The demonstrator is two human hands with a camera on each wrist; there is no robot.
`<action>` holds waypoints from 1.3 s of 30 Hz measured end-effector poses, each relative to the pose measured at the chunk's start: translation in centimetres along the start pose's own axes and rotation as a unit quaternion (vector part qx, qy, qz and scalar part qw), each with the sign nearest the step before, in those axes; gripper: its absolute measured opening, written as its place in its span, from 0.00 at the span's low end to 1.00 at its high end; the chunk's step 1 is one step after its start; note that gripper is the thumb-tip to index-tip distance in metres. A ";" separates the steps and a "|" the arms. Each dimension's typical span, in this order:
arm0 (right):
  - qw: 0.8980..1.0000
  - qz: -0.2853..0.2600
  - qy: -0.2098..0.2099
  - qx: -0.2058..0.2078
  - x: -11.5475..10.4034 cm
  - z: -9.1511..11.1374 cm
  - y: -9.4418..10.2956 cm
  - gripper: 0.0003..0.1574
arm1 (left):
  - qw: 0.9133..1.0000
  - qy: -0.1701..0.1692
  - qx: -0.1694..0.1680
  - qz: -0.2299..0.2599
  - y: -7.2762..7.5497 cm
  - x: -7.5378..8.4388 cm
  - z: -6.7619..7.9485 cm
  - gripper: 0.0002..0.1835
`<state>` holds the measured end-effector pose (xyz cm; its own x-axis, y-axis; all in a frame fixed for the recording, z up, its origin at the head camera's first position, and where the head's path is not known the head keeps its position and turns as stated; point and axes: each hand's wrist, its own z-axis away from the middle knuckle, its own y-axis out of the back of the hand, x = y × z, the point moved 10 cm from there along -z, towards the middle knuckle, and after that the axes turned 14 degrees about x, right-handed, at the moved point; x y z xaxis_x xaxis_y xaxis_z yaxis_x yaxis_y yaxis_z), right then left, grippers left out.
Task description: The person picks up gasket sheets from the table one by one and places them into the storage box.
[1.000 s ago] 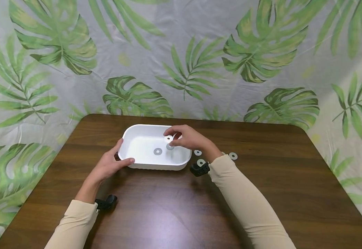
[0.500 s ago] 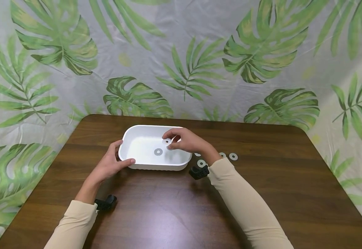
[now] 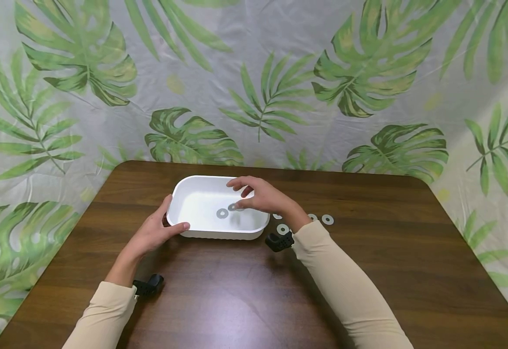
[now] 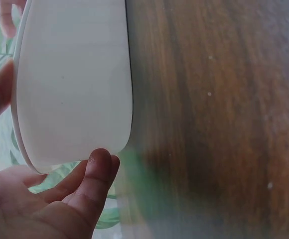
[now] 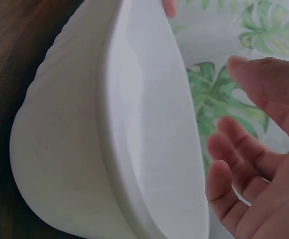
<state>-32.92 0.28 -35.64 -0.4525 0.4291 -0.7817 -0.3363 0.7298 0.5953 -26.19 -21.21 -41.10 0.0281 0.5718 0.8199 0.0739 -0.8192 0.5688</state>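
Note:
My left hand (image 3: 153, 230) holds the left end of a white rectangular tub (image 3: 219, 234) with rounded corners. Its thumb lies over the near rim; in the left wrist view the fingertips (image 4: 99, 164) rest against the tub's outer wall. Above the tub's right half is my right hand (image 3: 264, 196), fingers spread and nothing between them. A flat grey washer (image 3: 218, 214) lies on the tub floor. Beside it, another washer (image 3: 231, 207) shows close to my right thumb, and part of a further one is half hidden there. The right wrist view shows the loosely bent fingers (image 5: 249, 149) apart from the tub (image 5: 65, 149).
Several washers lie on the brown wooden table (image 3: 236, 291) right of the tub, including one near washer (image 3: 280, 232) and one farther right (image 3: 327, 216). The right forearm passes over this area. A leaf-patterned cloth (image 3: 280, 72) hangs behind the table.
The right hand's fingers have parted and let go of a washer, which has dropped from between them into the tub. The left hand keeps its hold on the tub.

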 end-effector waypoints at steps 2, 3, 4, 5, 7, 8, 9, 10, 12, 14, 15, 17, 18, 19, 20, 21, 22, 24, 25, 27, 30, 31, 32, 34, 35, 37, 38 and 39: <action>1.000 0.007 -0.006 0.013 0.0 0.3 0.6 0.35 | 1.000 0.003 -0.002 -0.005 -0.1 -0.1 0.0 0.54; 1.000 0.013 -0.007 0.020 0.0 0.5 1.0 0.36 | 1.000 0.004 -0.003 -0.008 -0.1 -0.2 0.0 0.54; 1.000 0.019 -0.007 0.023 -0.1 0.8 1.4 0.36 | 1.000 0.005 -0.004 -0.009 -0.1 -0.2 0.0 0.54; 0.999 0.025 -0.004 0.026 -0.2 1.2 1.8 0.36 | 1.000 0.005 -0.004 -0.012 -0.1 -0.3 0.0 0.54; 0.999 0.036 0.001 0.031 -0.3 1.9 2.8 0.35 | 1.000 0.005 -0.002 -0.016 0.0 -0.3 0.0 0.54; 0.999 0.041 0.004 0.033 -0.3 2.3 3.2 0.34 | 1.000 0.005 -0.001 -0.018 0.0 -0.4 0.0 0.54; 0.998 0.046 0.008 0.034 -0.4 2.8 3.7 0.33 | 1.000 0.006 0.000 -0.020 0.1 -0.4 -0.1 0.54; 0.998 0.049 0.010 0.035 -0.3 3.2 4.2 0.33 | 1.000 0.006 0.001 -0.021 0.1 -0.4 0.0 0.54; 0.998 0.056 0.007 0.034 -0.1 4.1 5.2 0.32 | 1.000 0.007 0.002 -0.023 0.1 -0.4 0.0 0.54; 0.997 0.073 0.004 0.031 0.3 5.1 6.0 0.31 | 1.000 0.008 -0.002 -0.020 0.0 -0.4 0.0 0.54; 0.996 0.082 0.002 0.027 0.6 5.6 6.4 0.30 | 1.000 0.009 -0.005 -0.018 -0.1 -0.3 0.0 0.55; 0.994 0.104 -0.002 0.019 1.5 6.5 7.0 0.29 | 1.000 0.006 -0.013 -0.016 -0.2 -0.2 0.1 0.55; 0.993 0.115 -0.003 0.016 2.1 7.0 7.3 0.29 | 1.000 0.004 -0.016 -0.015 -0.3 -0.1 0.1 0.55; 0.992 0.124 -0.006 0.013 2.8 7.3 7.6 0.28 | 1.000 0.001 -0.019 -0.014 -0.3 -0.1 0.1 0.55; 0.991 0.131 -0.010 0.011 3.5 7.7 7.9 0.27 | 1.000 -0.002 -0.022 -0.015 -0.3 0.0 0.2 0.55; 0.990 0.137 -0.015 0.010 4.3 8.0 8.3 0.27 | 1.000 -0.004 -0.024 -0.016 -0.3 0.1 0.2 0.55; 0.989 0.143 -0.020 0.010 5.1 8.3 8.6 0.27 | 1.000 -0.007 -0.024 -0.019 -0.3 0.1 0.2 0.55; 0.988 0.153 -0.034 0.013 6.7 8.8 9.3 0.27 | 0.999 -0.008 -0.022 -0.024 -0.3 0.2 0.2 0.55; 0.986 0.160 -0.040 0.014 7.4 9.0 9.6 0.27 | 0.999 -0.007 -0.021 -0.026 -0.3 0.1 0.2 0.55; 0.983 0.174 -0.052 0.019 8.7 9.5 10.2 0.27 | 0.999 -0.004 -0.018 -0.030 -0.3 0.1 0.1 0.55; 0.978 0.193 -0.074 0.026 10.5 10.2 11.2 0.26 | 0.999 -0.001 -0.015 -0.031 -0.3 0.0 0.1 0.55; 0.977 0.197 -0.082 0.028 11.0 10.5 11.5 0.26 | 0.999 0.001 -0.014 -0.031 -0.3 0.0 0.1 0.55; 0.976 0.196 -0.092 0.030 11.6 10.8 11.8 0.26 | 0.999 0.002 -0.013 -0.030 -0.3 0.0 0.1 0.55; 0.974 0.197 -0.107 0.035 12.6 11.4 12.3 0.25 | 0.999 0.004 -0.011 -0.031 -0.2 0.0 0.1 0.54; 0.973 0.195 -0.114 0.037 13.0 11.6 12.6 0.24 | 0.999 0.006 -0.010 -0.030 -0.2 -0.1 0.1 0.54; 0.972 0.196 -0.121 0.041 13.6 12.0 13.0 0.23 | 0.999 0.007 -0.007 -0.032 -0.1 -0.1 0.1 0.54; 0.972 0.197 -0.124 0.042 13.8 12.2 13.2 0.23 | 0.999 0.007 -0.006 -0.032 -0.1 -0.1 0.1 0.54; 0.971 0.200 -0.125 0.044 14.0 12.3 13.4 0.23 | 0.999 0.007 -0.006 -0.031 -0.1 -0.1 0.1 0.54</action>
<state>-33.63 22.60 -40.94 -0.3141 0.7958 -0.5178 -0.0980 0.5153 0.8514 -26.10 -21.19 -41.21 0.0100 0.6212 0.7836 0.0637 -0.7824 0.6195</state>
